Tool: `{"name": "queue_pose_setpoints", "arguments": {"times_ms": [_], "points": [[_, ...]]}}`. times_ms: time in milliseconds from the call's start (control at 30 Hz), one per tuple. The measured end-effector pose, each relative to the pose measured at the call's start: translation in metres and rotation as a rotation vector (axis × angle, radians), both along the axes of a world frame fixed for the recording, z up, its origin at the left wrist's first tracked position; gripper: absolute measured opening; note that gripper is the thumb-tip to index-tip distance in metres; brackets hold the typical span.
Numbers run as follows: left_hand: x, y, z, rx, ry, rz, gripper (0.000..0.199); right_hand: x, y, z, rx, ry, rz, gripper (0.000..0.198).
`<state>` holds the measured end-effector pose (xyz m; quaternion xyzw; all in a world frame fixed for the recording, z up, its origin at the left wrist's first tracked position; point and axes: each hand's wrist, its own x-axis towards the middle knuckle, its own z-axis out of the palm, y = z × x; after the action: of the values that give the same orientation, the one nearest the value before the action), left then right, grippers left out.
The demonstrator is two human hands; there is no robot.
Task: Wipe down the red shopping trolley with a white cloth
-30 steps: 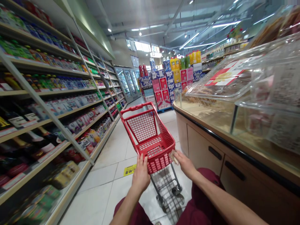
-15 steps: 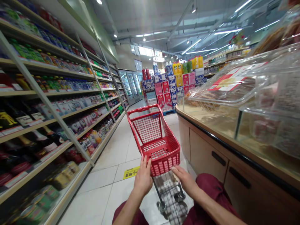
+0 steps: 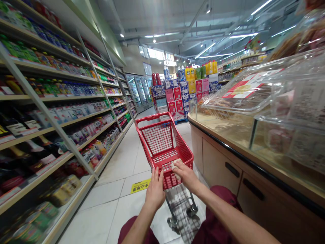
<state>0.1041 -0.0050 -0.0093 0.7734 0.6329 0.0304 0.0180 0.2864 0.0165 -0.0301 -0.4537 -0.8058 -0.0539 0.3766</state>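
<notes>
Cart [image 3: 175,152] on the pale tile floor [image 3: 106,210], standing in the aisle between the shelves [image 3: 83,147] at left and the wood-fronted counter [image 3: 220,157] at right. Body bright red, apparently plastic, one colour throughout. Far panel: a lattice of small squares, tapering downward. Basket floor: red, pierced by rows of slots. Side walls slope down from the handle at the far end to the lower near edge; near wall also perforated. Grey legs below, dark casters [image 3: 192,210] at the near end.

Left hand [image 3: 154,191]: fingers nearly straight, laid on the near-left corner of the rim; thumb side hidden, cannot tell whether it grips. Right hand [image 3: 187,174]: fingers bent and closed over a crumpled off-white cloth [image 3: 175,165], at the near edge of the basket. Yellow floor sticker [image 3: 140,186] just left of the left hand in view.
</notes>
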Motion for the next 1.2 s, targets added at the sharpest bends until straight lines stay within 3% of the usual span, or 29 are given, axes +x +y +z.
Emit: {"name": "queue_pose_setpoints", "arguments": {"times_ms": [133, 367, 533, 633, 833, 933, 1100, 1200], "points": [[0.002, 0.0, -0.001, 0.006, -0.03, -0.002, 0.082, 0.03, 0.006, 0.013, -0.105, 0.066, -0.202, 0.026], [0.004, -0.001, -0.003, 0.02, -0.034, -0.018, 0.082, -0.02, 0.0, 0.006, -0.088, 0.083, 0.019, 0.024], [0.002, -0.001, -0.005, 0.04, -0.047, -0.024, 0.084, 0.036, 0.004, 0.007, -0.158, 0.193, -0.083, 0.027], [0.005, -0.001, -0.006, 0.042, -0.06, -0.017, 0.083, 0.057, 0.009, 0.008, -0.155, 0.145, -0.116, 0.026], [0.008, -0.001, -0.003, 0.02, -0.054, -0.022, 0.082, 0.021, 0.022, 0.002, -0.17, 0.038, -0.278, 0.04], [0.006, -0.001, 0.0, 0.015, -0.028, -0.02, 0.082, 0.022, 0.028, -0.003, -0.138, 0.089, -0.243, 0.023], [0.006, 0.0, 0.001, -0.001, -0.014, -0.01, 0.08, 0.038, 0.031, -0.019, -0.007, 0.187, -0.244, 0.044], [0.008, 0.0, -0.002, 0.03, -0.03, -0.005, 0.079, 0.015, 0.024, -0.02, -0.004, 0.156, -0.237, 0.038]]}}
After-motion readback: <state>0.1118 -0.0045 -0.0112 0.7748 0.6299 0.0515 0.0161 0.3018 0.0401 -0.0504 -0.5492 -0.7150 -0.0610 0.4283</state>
